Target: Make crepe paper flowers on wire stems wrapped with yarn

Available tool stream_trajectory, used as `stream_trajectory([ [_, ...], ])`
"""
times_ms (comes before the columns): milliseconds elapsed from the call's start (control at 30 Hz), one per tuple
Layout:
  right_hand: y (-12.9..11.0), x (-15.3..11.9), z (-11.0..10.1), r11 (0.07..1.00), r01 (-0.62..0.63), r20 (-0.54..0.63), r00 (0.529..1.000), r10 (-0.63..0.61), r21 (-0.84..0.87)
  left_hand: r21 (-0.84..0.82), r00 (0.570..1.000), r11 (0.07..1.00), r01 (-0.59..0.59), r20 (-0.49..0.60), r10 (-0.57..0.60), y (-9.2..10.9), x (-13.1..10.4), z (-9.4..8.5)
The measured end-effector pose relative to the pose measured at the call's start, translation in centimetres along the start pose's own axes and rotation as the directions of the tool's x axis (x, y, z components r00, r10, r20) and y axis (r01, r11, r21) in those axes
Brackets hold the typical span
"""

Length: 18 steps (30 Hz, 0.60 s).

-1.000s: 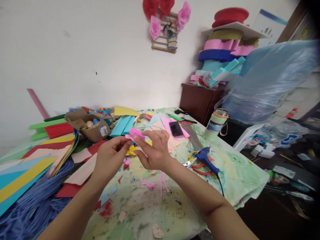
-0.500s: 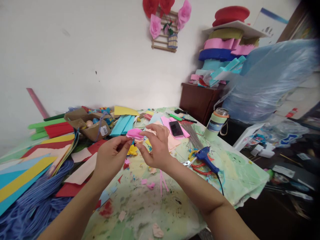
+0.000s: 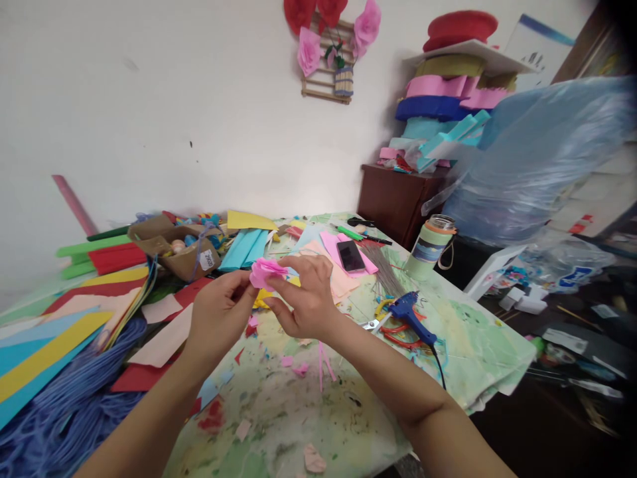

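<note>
A small pink paper flower [image 3: 263, 272] with ruffled petals is held up over the middle of the table. My left hand [image 3: 219, 312] pinches it from the left with closed fingertips; its base is hidden behind them. On the right, my right hand [image 3: 306, 299] has its fingertips against the petals, while the thumb stands apart below. Yellow paper scraps [image 3: 261, 300] lie under the flower. Pink scraps [image 3: 300, 370] and a thin forked pink strip [image 3: 326, 368] lie nearer to me.
Scissors [image 3: 373, 324] and a blue glue gun [image 3: 412, 315] lie to the right, near a bottle [image 3: 430, 245], wire stems [image 3: 383, 269] and a phone [image 3: 350, 256]. Paper strips [image 3: 50, 345], blue cord [image 3: 74, 398] and a cardboard box [image 3: 184, 249] crowd the left.
The pink flower has tilted, showing more of its ruffled petals. My right fingers and thumb have shifted slightly around it. My left hand keeps its grip in nearly the same place.
</note>
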State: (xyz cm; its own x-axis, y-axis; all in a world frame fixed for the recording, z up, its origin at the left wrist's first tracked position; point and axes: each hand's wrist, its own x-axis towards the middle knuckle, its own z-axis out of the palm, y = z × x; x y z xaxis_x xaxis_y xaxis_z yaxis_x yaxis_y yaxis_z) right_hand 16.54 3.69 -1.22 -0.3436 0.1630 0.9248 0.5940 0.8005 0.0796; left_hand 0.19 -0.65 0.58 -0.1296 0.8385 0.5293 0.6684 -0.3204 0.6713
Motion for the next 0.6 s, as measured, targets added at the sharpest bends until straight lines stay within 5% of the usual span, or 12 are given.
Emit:
stream_trajectory([
  [600, 0.08, 0.1, -0.24, 1.0, 0.009, -0.116, 0.993, -0.007, 0.015, 0.072, 0.998, 0.996, -0.055, -0.018, 0.056, 0.18, 0.07, -0.01],
])
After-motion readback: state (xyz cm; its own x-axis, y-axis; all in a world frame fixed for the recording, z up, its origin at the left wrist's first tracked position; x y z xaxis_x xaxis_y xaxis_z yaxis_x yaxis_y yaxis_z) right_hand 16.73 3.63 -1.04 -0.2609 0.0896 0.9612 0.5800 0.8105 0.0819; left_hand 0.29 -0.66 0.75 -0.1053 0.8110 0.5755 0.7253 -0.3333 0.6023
